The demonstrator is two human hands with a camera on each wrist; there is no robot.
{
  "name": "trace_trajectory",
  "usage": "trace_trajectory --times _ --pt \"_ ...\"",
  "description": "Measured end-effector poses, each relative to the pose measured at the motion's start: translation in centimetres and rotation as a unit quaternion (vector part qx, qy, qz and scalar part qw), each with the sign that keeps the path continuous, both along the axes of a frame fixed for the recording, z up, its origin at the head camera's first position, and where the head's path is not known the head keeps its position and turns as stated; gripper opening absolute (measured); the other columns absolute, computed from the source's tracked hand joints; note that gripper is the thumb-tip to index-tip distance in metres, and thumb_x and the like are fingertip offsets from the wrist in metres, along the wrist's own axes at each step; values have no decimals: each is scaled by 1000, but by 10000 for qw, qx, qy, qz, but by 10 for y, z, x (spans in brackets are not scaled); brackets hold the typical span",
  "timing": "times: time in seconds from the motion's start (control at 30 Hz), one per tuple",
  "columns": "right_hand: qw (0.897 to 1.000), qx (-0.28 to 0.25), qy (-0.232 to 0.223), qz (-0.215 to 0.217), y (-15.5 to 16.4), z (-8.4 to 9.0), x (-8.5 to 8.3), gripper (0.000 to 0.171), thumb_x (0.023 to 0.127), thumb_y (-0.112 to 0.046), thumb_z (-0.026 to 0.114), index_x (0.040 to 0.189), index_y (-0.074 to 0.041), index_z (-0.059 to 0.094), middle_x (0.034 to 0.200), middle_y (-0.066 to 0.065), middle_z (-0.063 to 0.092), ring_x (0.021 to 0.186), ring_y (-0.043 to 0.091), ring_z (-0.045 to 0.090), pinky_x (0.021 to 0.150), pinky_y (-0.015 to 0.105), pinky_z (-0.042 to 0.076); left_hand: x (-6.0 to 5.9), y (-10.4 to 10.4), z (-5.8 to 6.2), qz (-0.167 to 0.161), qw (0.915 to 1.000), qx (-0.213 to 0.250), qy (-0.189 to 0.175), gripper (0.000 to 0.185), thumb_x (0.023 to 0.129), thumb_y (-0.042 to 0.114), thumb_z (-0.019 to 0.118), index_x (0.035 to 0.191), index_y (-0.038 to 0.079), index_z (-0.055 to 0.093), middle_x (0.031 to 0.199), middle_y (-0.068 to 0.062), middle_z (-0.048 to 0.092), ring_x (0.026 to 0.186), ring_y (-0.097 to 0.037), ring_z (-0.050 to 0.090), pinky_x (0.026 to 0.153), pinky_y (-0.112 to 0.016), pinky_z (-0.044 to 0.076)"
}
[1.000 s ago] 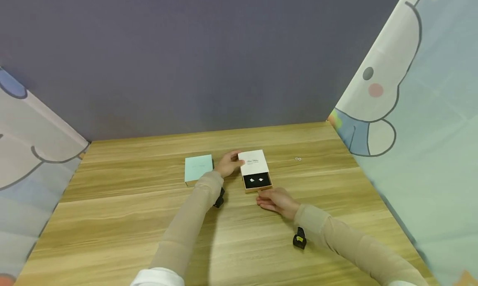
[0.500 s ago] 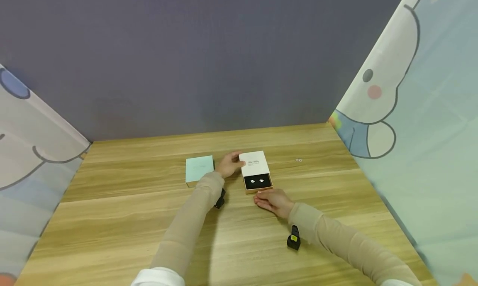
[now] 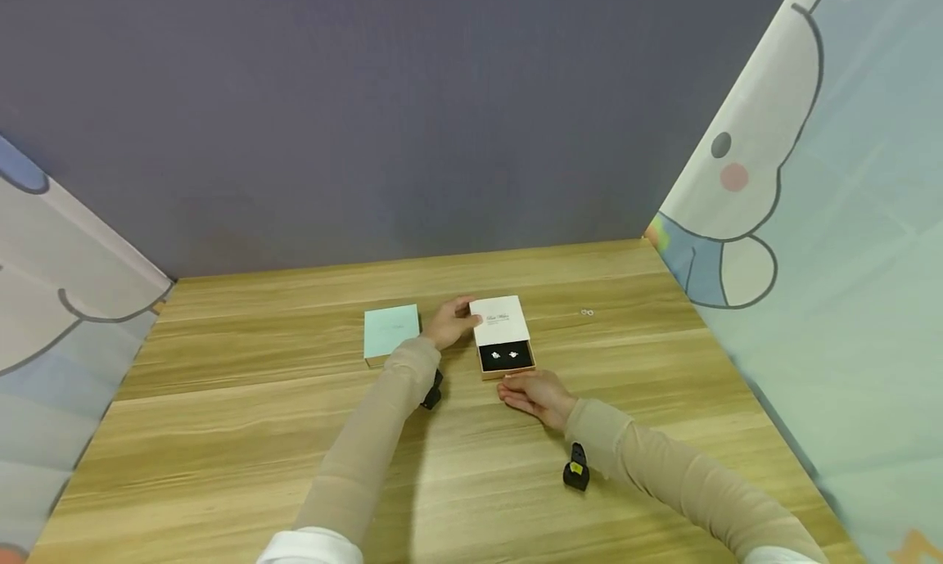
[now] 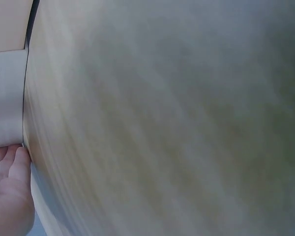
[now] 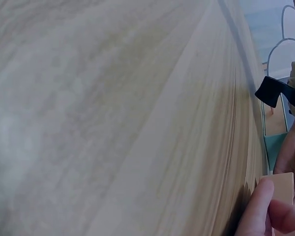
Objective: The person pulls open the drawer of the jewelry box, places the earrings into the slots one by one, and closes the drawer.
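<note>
A small sliding box lies mid-table. Its white sleeve (image 3: 501, 319) covers the far half, and its tan drawer (image 3: 507, 358) sticks out toward me, showing a black insert with two small earrings. My left hand (image 3: 458, 320) grips the sleeve's left side; in the left wrist view the left hand's fingers (image 4: 12, 164) sit against the white sleeve (image 4: 7, 98). My right hand (image 3: 518, 383) pinches the drawer's near end. In the right wrist view its thumb (image 5: 259, 209) lies against the tan drawer (image 5: 282, 186).
A mint-green box (image 3: 391, 331) lies shut just left of my left hand. Two tiny loose earrings (image 3: 587, 312) lie on the wooden table (image 3: 221, 433) to the right. A grey wall and cartoon-printed curtains enclose the table on three sides.
My right hand has slid a little left and toward the drawer's front, and the drawer sticks out slightly less. The left hand has kept its hold on the sleeve.
</note>
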State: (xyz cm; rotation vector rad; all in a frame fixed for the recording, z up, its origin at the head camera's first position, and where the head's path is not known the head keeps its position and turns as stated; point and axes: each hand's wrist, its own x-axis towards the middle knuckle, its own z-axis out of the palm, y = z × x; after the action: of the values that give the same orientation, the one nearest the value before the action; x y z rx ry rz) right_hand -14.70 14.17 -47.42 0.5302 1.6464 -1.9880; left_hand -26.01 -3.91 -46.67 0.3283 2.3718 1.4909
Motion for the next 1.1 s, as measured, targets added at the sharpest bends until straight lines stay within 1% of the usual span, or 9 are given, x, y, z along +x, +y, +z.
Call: trace_trajectory --times 0.17,0.23,0.27,0.43,0.57,0.77,0.9,0.97,1.1 --pt "9999 25 -11 -106 -2 -4 2 27 89 0 54 113 11 56 82 8 68 74 11 65 73 22 56 1 0 -4 -46 10000 -27 0 54 92 19 57 139 2 38 143 -19 36 131 -33 37 109 -41 32" --pt "9999 22 -5 -107 -1 -4 2 27 89 -1 55 114 10 55 81 7 68 73 10 65 72 21 56 -3 0 -13 -31 10000 -91 27 54 92 23 57 139 6 38 143 -17 36 131 -30 37 109 -40 32" --pt "10000 20 30 -75 -1 -4 3 28 89 -1 54 115 11 54 82 7 68 74 11 65 73 22 56 -3 0 -13 -29 10000 -73 28 55 92 23 57 140 6 38 144 -17 36 131 -30 37 109 -40 32" --pt "9999 -65 93 92 0 -3 2 32 89 -1 54 118 13 51 82 6 68 75 10 65 75 22 55 -4 -1 -13 -34 10000 -60 30 54 92 22 57 140 4 38 144 -17 36 131 -31 37 109 -40 32" --pt "9996 -168 117 199 3 -2 0 33 89 1 55 119 14 50 81 5 67 75 9 65 73 19 55 -5 -1 -12 -63 9999 -112 16 55 91 23 57 140 6 37 144 -16 36 131 -30 37 109 -40 32" --pt "9993 -260 66 254 5 0 -2 33 89 0 56 118 15 51 81 5 68 75 10 66 74 19 55 -7 0 -14 -2 10000 -62 -17 55 91 22 59 140 6 38 144 -15 37 131 -30 38 109 -39 32" --pt "9995 -207 49 249 7 0 -3 32 89 1 55 117 16 51 80 5 68 75 10 66 74 19 55 -7 1 -16 -79 10000 -23 -42 56 91 21 58 140 5 37 144 -16 35 131 -30 37 109 -39 32" --pt "9995 -198 86 234 7 -1 -3 31 89 2 55 117 15 51 81 5 68 76 10 65 74 19 55 -7 1 -15 -107 9999 26 -48 56 91 21 58 140 6 37 145 -16 34 132 -30 36 109 -39 32" --pt "9993 -211 175 263 6 -2 -5 31 88 3 56 117 14 52 82 6 68 77 11 65 75 20 55 -8 0 -11 -36 9999 15 -120 56 91 22 58 141 7 37 145 -14 34 132 -30 35 109 -39 32"
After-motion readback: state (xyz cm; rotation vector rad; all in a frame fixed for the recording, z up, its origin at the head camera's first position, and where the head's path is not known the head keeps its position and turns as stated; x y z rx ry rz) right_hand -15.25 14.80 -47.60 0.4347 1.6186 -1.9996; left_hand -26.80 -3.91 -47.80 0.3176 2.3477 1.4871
